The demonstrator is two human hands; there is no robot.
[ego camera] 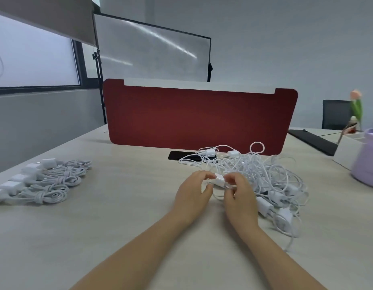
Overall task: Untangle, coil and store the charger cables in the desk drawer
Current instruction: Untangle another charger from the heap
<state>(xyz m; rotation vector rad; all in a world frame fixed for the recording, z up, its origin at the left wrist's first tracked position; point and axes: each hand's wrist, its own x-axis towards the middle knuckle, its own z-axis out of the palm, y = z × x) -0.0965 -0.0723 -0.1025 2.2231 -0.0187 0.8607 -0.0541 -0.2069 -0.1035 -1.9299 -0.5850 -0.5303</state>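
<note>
A tangled heap of white charger cables [263,176] with several plug adapters lies on the desk to the right of my hands. Both hands meet at its left edge over one white charger plug [220,181]. My left hand [192,195] pinches the plug's left end with curled fingers. My right hand [240,197] grips its right end and the cable beside it. At the far left, a row of several coiled chargers [49,181] lies tidy, each with its adapter pointing left. No drawer is in view.
A dark red divider panel [198,118] stands across the back of the beige desk [118,216]. A black phone [181,155] lies under the tangle's far edge. A lilac container [367,162], a white box and a black keyboard sit at the right.
</note>
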